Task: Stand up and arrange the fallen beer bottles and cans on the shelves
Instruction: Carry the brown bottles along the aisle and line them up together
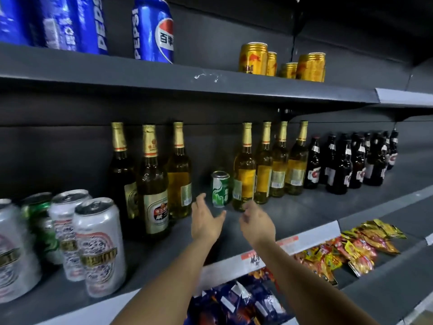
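The left hand point(205, 219) reaches over the middle shelf point(304, 214) with its fingers straight and spread, thumb out to the side, holding nothing. The right hand point(254, 221) is beside it, a little apart, its fingers loosely curled and also empty. Neither touches anything.

Just beyond the left fingertips, between the two hands, stands the green can point(220, 188). It is upright and alone in the gap in the bottle row. It looks light and stiff, with a smooth wall that could slip, and thin metal that would likely dent under a hard squeeze. A wrap of thumb and fingers round its mid-body seems the safest hold.

Just past the right hand, touching or nearly touching the can, is the first of four pale gold-foiled bottles point(244, 170). Glass of this kind is probably heavy, slick and breakable. The body below the shoulder would give a surer grip than the foil neck.

To the left of the left hand stand three more beer bottles point(153, 179), and further left the silver cans point(99, 247). Far to the right of the right hand are dark bottles point(337, 165). All of them appear upright.
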`<control>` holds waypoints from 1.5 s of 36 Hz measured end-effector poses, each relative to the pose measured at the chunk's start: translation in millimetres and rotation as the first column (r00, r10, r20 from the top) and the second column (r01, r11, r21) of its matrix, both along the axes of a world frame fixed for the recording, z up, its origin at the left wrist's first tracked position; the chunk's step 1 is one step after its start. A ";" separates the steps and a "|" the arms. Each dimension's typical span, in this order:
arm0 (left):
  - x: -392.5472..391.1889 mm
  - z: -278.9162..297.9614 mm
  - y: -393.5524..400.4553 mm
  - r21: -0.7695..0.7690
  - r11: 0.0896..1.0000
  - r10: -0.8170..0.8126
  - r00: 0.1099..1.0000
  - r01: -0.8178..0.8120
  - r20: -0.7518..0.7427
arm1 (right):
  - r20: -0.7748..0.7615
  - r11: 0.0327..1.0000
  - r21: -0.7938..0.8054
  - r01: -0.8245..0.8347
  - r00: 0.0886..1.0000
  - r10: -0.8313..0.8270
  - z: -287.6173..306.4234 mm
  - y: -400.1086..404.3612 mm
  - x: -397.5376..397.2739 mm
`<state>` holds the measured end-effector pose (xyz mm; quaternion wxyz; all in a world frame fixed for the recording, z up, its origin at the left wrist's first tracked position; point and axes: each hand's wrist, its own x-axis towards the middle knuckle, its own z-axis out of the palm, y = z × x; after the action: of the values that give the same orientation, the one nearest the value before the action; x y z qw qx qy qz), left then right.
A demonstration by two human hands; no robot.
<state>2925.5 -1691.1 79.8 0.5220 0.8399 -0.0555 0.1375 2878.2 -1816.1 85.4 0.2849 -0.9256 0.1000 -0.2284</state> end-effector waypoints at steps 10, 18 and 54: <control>92.9 20.0 -41.8 -0.015 0.994 0.102 0.990 -0.104 -0.093 | 0.047 0.998 -0.031 -0.060 0.997 0.061 -17.6 -5.9 71.0; 125.5 20.4 -66.2 -0.092 0.990 0.089 0.987 -0.102 -0.135 | 0.034 0.984 -0.052 -0.168 0.985 0.169 -24.0 -13.9 88.4; -105.8 9.3 4.4 -0.532 0.756 0.345 0.923 -0.381 -0.170 | -0.168 0.184 0.979 0.084 0.847 0.505 10.8 51.7 -12.3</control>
<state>2819.7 -1686.7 89.2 0.7078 0.6502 0.1668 0.2203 2865.9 -1764.4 96.2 0.7938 -0.5686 0.1497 0.1552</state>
